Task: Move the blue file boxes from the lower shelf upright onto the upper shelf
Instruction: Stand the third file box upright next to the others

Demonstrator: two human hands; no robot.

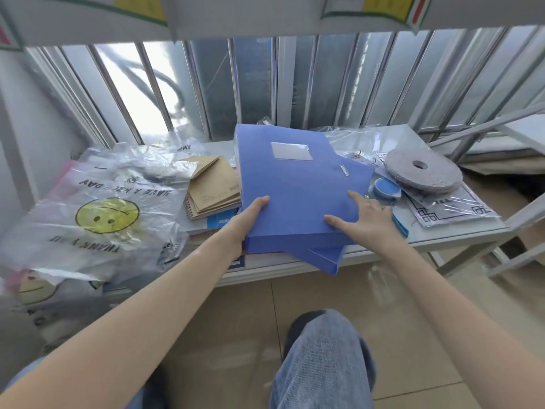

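Two blue file boxes lie flat, stacked, on the lower shelf (460, 237). The top blue file box (289, 178) has a clear label window and lies slightly askew over the lower blue file box (326, 256), whose corner sticks out past the shelf's front edge. My left hand (247, 219) grips the top box at its near left corner, thumb on the lid. My right hand (368, 219) rests on the lid near the right corner, fingers spread, with the outer fingers at the box's edge. The upper shelf (295, 28) runs across the top of the view.
Plastic bags with a smiley face (97, 208) cover the shelf's left side. Brown notebooks (212, 187) lie beside the boxes. To the right are a grey tape roll (424, 172), a blue round object (385, 188) and a clear printed bag (454, 211). Window bars stand behind.
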